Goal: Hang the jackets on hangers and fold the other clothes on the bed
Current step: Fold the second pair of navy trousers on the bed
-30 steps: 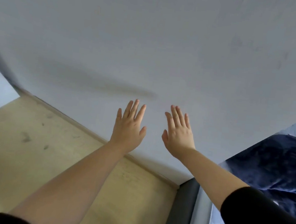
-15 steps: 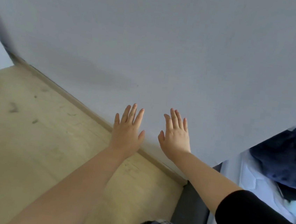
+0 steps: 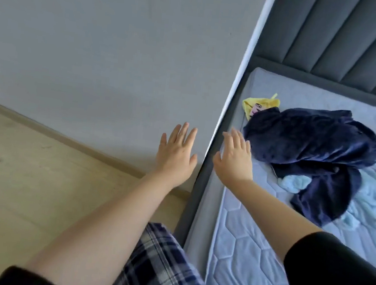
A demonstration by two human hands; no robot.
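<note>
Head view, navy garment [image 3: 310,141] right of hands [image 3: 176,155] [image 3: 233,157]

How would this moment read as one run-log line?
left hand: open, empty | right hand: open, empty | navy garment: crumpled on mattress | folding: not started

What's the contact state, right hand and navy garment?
Cannot tell. Head view: the little finger of the right hand borders the navy garment in the image, but depth is unclear.

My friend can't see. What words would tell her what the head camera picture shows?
Two open, empty hands reach forward: the left hand beside the bed, the right hand over its pale quilted mattress. On it lie a crumpled dark blue fleece garment, a light blue fluffy cloth and a yellow cloth.
</note>
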